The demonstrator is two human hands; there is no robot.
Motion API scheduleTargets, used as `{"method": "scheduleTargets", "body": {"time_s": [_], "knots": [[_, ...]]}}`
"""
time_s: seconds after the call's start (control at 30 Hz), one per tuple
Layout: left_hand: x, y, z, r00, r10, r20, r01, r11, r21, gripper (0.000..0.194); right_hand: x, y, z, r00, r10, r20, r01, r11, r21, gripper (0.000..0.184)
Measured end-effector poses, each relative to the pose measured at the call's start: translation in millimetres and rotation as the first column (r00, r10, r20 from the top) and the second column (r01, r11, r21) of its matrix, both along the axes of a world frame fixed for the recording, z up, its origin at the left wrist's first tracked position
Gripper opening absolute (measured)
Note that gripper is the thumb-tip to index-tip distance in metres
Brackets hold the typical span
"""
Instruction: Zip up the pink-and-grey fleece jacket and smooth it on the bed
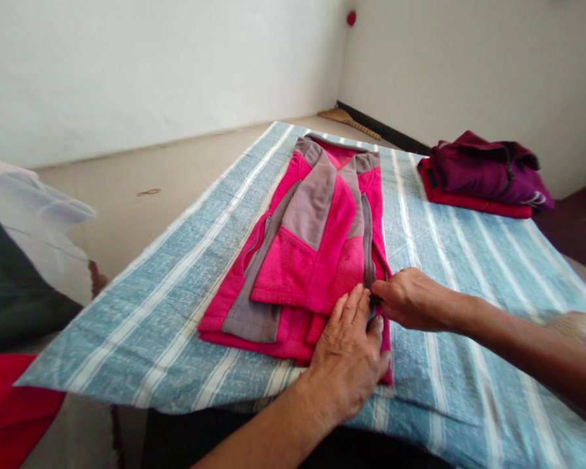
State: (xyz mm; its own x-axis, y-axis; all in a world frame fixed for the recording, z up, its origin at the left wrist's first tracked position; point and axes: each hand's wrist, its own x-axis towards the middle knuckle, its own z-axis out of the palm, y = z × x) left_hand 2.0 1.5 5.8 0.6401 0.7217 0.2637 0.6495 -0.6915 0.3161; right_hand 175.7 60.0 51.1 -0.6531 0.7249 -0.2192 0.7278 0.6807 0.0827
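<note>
Pink-and-grey fleece jacket [317,260], folded on the striped cloth [195,273], looks soft, light and limp, best held by both folded sides; at its five o'clock, the left hand [348,348] lies flat while the right hand [410,298] pinches its edge.
</note>
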Motion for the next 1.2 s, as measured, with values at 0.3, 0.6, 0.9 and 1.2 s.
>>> {"method": "scheduleTargets", "body": {"time_s": [0.3,0.6,0.9,1.2], "knots": [[0.5,0.5,1.1,1.000,-0.015,-0.003,0.015,1.000,0.008,0.046,-3.0,2.5,5.1,1.000,-0.002,-0.020,0.002,1.000,0.011,0.018],[0.2,0.9,0.0,1.000,-0.018,0.014,0.018,1.000,0.013,0.046,1.0,9.2,7.8,0.997,-0.076,-0.035,0.071,0.991,-0.115,0.017],[-1.5,0.4,1.0,0.999,-0.004,0.035,0.004,1.000,0.009,0.043,18.1,7.9,-4.8,0.874,-0.336,-0.350,0.182,0.896,-0.405,0.017],[-2.3,0.7,1.1,0.999,-0.002,0.053,0.002,1.000,0.003,0.040,25.9,6.3,-12.5,0.739,-0.476,-0.477,0.171,0.817,-0.551,0.019]]}}
